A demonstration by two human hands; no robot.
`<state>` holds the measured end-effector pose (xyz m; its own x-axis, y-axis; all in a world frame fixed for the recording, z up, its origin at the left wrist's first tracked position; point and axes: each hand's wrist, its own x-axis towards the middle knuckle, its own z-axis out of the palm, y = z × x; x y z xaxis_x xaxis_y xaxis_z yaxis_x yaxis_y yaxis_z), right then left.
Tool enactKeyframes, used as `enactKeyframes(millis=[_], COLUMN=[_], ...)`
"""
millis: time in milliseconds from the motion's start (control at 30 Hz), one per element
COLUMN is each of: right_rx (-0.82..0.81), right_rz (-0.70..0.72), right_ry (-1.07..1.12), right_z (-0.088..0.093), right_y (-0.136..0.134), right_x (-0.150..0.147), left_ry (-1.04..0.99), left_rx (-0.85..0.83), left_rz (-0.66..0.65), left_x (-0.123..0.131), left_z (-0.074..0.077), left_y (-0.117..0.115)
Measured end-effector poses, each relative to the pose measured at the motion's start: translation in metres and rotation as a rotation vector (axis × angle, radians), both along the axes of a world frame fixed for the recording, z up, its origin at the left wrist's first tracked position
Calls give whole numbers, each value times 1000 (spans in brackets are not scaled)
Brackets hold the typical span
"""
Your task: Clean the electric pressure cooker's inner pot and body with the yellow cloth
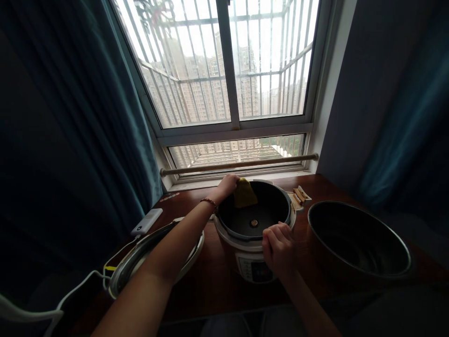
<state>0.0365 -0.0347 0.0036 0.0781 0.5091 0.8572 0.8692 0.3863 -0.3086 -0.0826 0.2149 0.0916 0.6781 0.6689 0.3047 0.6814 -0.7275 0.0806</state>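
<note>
An electric pressure cooker (pixel 229 239) stands upright on the table with its lid off and its dark inside showing, a small round sensor (pixel 254 223) at the bottom. My left hand (pixel 227 184) reaches to its far left rim, closed on a yellow cloth (pixel 245 194) that hangs down against the inner wall. Curled over the near right rim is my right hand (pixel 279 244), gripping the cooker above its control panel (pixel 260 271). The fingertips of my right hand are partly hidden.
A removed inner pot (pixel 361 238) sits to the right. At left, partly behind my forearm, lies a round lid (pixel 122 276). A white power bank or similar device (pixel 147 222) with a cable is beyond it. A window with a rail (pixel 238 165) borders the table's back.
</note>
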Motion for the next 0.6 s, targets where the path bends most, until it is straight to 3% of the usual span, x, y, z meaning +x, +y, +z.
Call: enactKeyframes(millis=[267,600], right_rx=[5,6], right_rz=[1,-24], right_ry=[-1,-9], right_z=[1,-2], right_y=[0,-1], right_x=[0,0], left_ry=[87,82], left_rx=[-45,-77], left_rz=[124,313], left_x=[-28,-63], left_z=[9,7], left_y=[-14,-76])
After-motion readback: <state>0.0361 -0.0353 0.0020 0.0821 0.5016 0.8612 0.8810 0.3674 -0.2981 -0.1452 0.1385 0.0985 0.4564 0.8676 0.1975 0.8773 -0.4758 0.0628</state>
